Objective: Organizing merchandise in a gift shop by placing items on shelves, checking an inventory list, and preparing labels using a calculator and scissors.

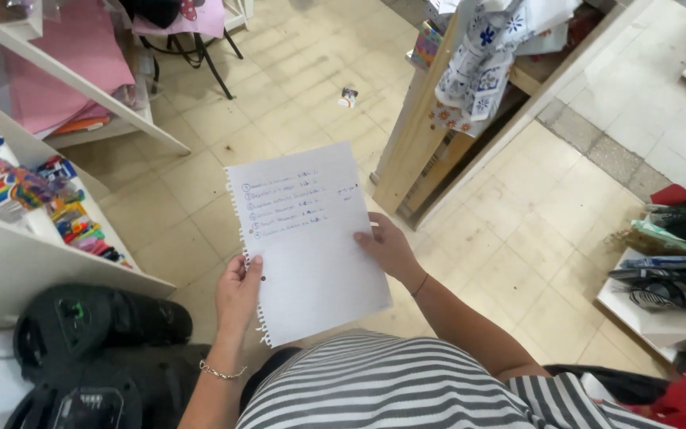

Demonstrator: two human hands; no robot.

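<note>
I hold the sheet (pixel 305 238) centre frame: left hand (pixel 237 292) at 7 o'clock, right hand (pixel 389 248) at 3, fingers of both pinched on its edges. Best kept flat, thumbs clear of the writing.

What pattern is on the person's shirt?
Grey and white stripes on the shirt, seen in the head view.

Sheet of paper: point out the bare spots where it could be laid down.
Both hands hold the sheet of paper. Bare tiled floor lies between the wooden stand and the right-hand shelf, also ahead of the sheet. The left shelf is crowded with coloured stationery.
</note>
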